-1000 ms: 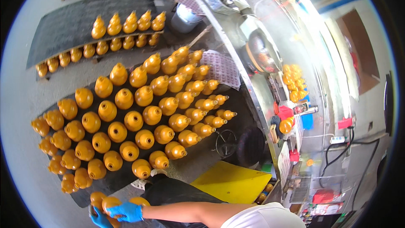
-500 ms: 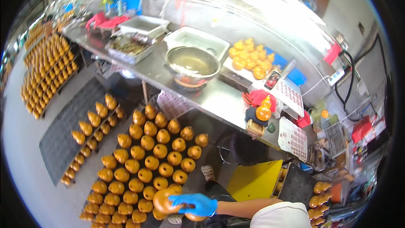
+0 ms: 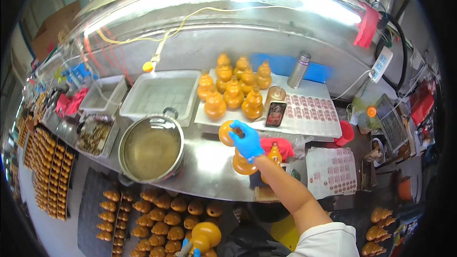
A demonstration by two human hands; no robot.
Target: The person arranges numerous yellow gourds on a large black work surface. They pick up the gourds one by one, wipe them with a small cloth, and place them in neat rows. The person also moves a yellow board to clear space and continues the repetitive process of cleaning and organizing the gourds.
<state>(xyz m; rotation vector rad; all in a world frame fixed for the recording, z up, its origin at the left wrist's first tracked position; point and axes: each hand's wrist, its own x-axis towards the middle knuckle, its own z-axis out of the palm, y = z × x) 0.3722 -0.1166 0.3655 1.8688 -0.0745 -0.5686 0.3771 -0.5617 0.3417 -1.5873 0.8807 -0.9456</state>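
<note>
My right hand, in a blue glove, reaches over the metal table with its fingers closed on a glossy orange gourd. A second rounded orange part shows below the palm; whether it belongs to the same gourd is unclear. At the lower edge, blue-gloved fingertips of my left hand press against another orange gourd; most of that hand is out of the picture. A thin greyish piece lies beside those fingers. Just right of my right hand, a small gourd stands by a red cloth.
Several gourds stand on a white board behind my right hand, near a phone, a steel flask and printed sheets. Leftward are a metal pot of liquid and white tubs. Rows of gourds fill a low rack.
My right hand has risen from the gourd rack to above the table, carrying the gourd. My left hand and its gourd have come into view below. The view has swung toward the table.
</note>
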